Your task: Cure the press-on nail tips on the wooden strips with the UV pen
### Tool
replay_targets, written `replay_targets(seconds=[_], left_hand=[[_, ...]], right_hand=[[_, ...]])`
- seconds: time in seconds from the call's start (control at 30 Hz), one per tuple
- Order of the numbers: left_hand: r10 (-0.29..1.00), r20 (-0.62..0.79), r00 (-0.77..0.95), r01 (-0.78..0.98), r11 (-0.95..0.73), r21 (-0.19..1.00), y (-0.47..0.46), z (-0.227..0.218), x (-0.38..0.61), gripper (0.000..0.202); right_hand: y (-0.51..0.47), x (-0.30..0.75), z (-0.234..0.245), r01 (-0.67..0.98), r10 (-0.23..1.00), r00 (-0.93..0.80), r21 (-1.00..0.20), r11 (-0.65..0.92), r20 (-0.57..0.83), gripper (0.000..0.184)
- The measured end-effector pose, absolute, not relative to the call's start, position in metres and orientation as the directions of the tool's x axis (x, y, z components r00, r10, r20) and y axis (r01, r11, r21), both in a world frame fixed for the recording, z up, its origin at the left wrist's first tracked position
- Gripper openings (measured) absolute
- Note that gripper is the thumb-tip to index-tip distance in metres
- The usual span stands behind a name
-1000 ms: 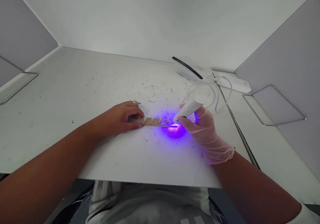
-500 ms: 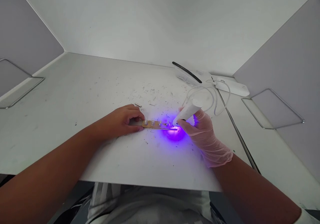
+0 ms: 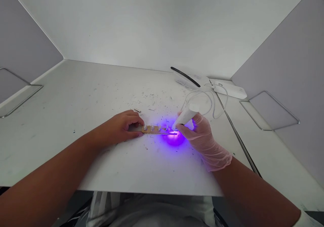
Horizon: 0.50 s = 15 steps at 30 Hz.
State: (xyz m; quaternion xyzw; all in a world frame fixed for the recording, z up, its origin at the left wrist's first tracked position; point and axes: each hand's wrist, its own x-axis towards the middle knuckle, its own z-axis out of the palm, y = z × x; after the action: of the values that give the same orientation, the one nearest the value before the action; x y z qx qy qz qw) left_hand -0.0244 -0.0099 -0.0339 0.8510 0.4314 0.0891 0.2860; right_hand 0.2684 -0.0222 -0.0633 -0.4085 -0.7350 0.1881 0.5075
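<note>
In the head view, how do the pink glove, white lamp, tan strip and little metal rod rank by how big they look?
Largest to smallest:
1. Pink glove
2. White lamp and tan strip: too alike to rank, as each is partly hidden
3. Little metal rod

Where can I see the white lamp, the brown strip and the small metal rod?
White lamp (image 3: 186, 116), head view: its body.
Brown strip (image 3: 155, 130), head view: its top surface.
Small metal rod (image 3: 137, 110), head view: its middle.
</note>
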Motion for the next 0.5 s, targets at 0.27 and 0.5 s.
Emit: replay_targets(seconds=[0.27, 0.5], left_hand=[[0.785, -0.108, 0.610, 0.692, -0.462, 0.556, -0.0104, -0.0314, -0.0234, 0.029], [0.789, -0.116, 0.603, 0.693, -0.446, 0.566, -0.0107, -0.0319, -0.0246, 0.028]], right_hand=[[-0.0243, 0.2673, -0.0578, 0.420, 0.812, -0.148, -0.707, 0.568, 0.564, 0.007], [-0.0247, 0.2674, -0.0585, 0.411, 0.779, -0.148, -0.679, 0.608, 0.609, 0.008]])
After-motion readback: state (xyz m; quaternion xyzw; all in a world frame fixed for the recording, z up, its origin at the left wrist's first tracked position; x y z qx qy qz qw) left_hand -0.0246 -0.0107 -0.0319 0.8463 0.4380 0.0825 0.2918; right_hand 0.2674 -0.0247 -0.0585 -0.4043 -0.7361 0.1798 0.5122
